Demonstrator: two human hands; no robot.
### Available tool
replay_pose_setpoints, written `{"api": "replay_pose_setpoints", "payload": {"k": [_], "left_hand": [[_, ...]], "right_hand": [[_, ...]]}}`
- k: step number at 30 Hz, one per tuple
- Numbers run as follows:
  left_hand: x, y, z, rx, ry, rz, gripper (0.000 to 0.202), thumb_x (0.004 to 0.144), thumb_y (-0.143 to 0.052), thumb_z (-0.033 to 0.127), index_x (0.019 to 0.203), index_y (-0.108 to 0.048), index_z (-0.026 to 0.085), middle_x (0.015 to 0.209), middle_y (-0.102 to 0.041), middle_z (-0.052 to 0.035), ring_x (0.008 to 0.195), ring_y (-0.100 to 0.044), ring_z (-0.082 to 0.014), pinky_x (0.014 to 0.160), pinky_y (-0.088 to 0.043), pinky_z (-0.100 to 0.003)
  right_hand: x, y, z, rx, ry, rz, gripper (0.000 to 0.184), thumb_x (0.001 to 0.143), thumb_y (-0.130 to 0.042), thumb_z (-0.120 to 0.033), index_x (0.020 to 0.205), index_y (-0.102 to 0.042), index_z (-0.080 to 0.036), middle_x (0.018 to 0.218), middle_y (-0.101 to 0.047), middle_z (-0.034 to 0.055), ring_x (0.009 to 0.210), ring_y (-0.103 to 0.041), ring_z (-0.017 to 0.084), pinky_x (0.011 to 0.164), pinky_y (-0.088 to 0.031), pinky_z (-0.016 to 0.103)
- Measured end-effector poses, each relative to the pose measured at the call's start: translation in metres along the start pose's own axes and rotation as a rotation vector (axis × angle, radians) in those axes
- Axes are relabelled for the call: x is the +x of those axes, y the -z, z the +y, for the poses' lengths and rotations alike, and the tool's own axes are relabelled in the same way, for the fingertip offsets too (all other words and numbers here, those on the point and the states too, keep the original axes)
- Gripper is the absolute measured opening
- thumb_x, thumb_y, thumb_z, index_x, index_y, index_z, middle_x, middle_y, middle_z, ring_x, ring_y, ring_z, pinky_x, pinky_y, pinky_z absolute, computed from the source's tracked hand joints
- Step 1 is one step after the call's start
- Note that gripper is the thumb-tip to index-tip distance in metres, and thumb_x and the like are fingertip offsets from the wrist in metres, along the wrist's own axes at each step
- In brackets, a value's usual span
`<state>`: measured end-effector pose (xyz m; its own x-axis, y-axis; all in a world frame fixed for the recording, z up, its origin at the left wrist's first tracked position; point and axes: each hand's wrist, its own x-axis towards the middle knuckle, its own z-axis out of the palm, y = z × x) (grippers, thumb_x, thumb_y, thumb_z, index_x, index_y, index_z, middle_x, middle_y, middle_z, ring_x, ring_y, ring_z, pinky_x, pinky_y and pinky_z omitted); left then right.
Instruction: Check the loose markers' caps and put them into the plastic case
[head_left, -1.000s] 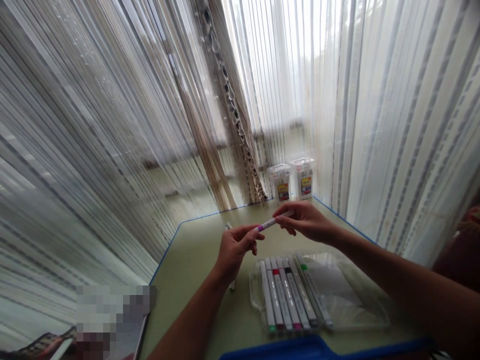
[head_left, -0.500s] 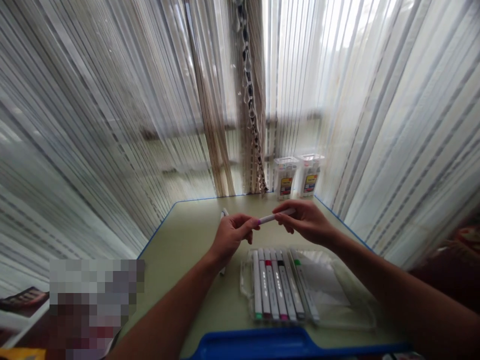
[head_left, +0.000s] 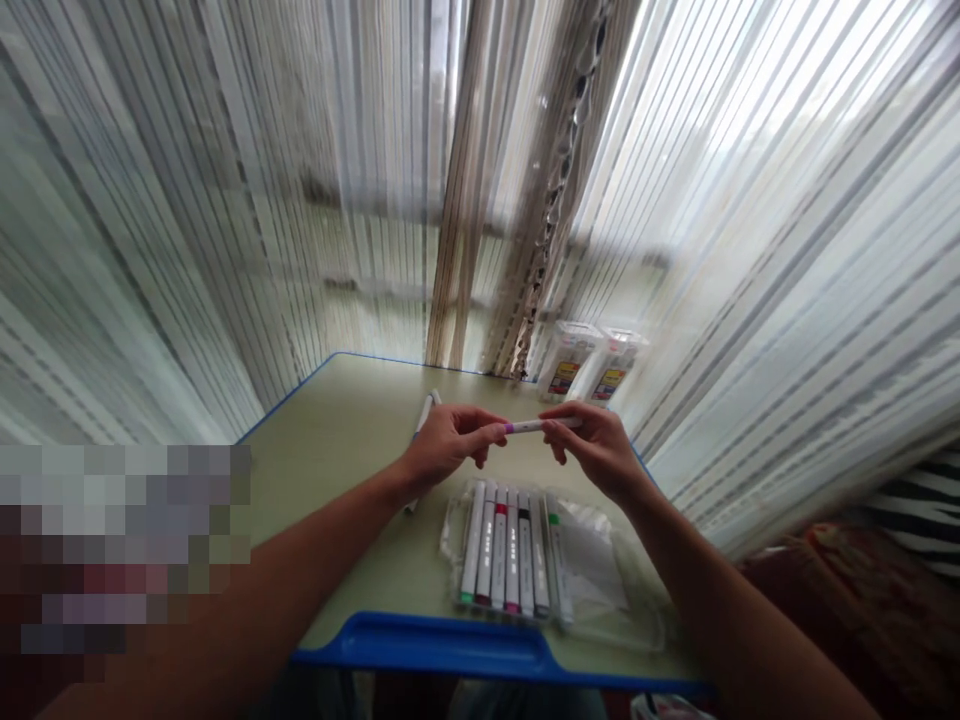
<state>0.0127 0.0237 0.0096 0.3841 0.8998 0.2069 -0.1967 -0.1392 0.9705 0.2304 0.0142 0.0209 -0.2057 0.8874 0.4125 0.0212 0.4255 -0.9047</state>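
A white marker [head_left: 527, 426] with a purple end is held level above the table by both hands. My left hand [head_left: 448, 440] pinches its purple end between thumb and fingers. My right hand [head_left: 598, 445] grips the other end, hiding the tip. Just below the hands lies an open clear plastic case [head_left: 645, 632]. Its left part holds a row of several white markers [head_left: 499, 560] with coloured ends, and one green-ended marker [head_left: 559, 565] lies a little apart on the right. Partly hidden behind my left hand, another white marker [head_left: 425, 414] rests on the table.
The pale green table [head_left: 322, 450] has a blue rim and a blue trough [head_left: 450, 645] at its near edge. Two clear boxes [head_left: 566, 365] with labels stand at the back right. String curtains [head_left: 375, 200] hang behind; a patterned cushion-like thing [head_left: 855, 590] is at right.
My view has tilted and shifted, so the table and case appear further left. Both hands still hold the marker, with slightly altered finger positions.
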Motion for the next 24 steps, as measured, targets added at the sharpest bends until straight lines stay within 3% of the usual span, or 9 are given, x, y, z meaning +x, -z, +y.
{"api": "replay_pose_setpoints", "payload": {"k": [4,14,24], "left_hand": [[0.000,0.002,0.001,0.000,-0.002,-0.052,0.033,0.075,-0.075,0.030,0.100,-0.073,0.008,0.080,-0.072,-0.0097,0.051,-0.054,-0.0079,0.048,-0.048,-0.022],[0.000,0.004,0.004,-0.113,0.043,-0.110,0.035,0.081,-0.070,0.035,0.101,-0.072,0.006,0.084,-0.073,-0.0142,0.053,-0.057,-0.0094,0.051,-0.050,-0.024],[-0.003,0.013,0.008,-0.245,0.028,-0.333,0.038,0.077,-0.076,0.026,0.112,-0.071,0.012,0.093,-0.074,-0.0153,0.063,-0.061,-0.0103,0.062,-0.052,-0.026]], "right_hand": [[0.001,0.003,0.003,0.004,0.002,0.013,0.017,0.078,-0.075,-0.028,0.087,-0.071,-0.014,0.060,-0.064,0.0005,0.043,-0.053,0.009,0.039,-0.040,0.021],[0.003,0.007,0.011,0.100,-0.034,0.014,0.015,0.078,-0.076,-0.025,0.087,-0.072,-0.014,0.061,-0.066,0.0012,0.043,-0.054,0.009,0.040,-0.040,0.020],[0.003,0.007,0.012,0.293,-0.123,-0.074,0.016,0.077,-0.077,-0.028,0.085,-0.072,-0.016,0.055,-0.058,-0.0022,0.044,-0.049,0.007,0.040,-0.039,0.019]]}}
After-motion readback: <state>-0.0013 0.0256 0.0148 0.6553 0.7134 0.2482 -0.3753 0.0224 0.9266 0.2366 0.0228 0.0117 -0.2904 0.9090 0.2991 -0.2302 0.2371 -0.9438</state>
